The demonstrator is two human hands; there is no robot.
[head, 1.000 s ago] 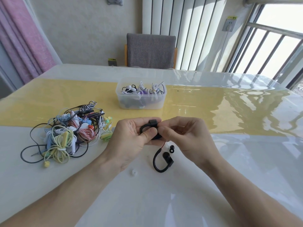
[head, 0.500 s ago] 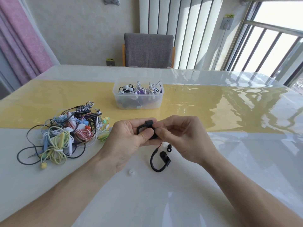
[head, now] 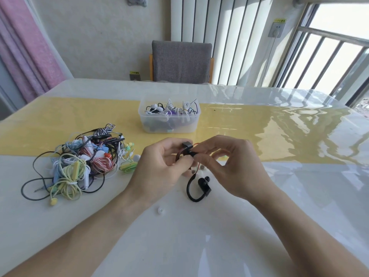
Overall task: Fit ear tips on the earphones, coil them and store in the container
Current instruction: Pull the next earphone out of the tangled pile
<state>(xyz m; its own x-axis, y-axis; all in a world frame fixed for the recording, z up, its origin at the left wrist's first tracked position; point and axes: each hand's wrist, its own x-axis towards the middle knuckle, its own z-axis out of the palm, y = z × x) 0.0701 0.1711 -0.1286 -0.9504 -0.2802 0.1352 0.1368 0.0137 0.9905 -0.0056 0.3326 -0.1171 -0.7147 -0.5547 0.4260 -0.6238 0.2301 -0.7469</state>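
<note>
Fitting now: left hand (head: 159, 166) and right hand (head: 229, 162) pinch one black ear-hook earbud (head: 186, 149) above the table.
Done: second earbud (head: 201, 184) wears its tip; container (head: 169, 124) holds coiled sets.
Left: coiling, storing, tangled pile (head: 79, 162).

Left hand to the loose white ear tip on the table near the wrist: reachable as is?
Probably not yet. The white ear tip lies bare just beside the wrist, but the left hand is pinching the black earphone with the right hand.

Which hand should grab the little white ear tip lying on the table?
Probably the left hand: the white ear tip lies just under its wrist, while the right hand sits farther off, across the dangling black earphone.
</note>
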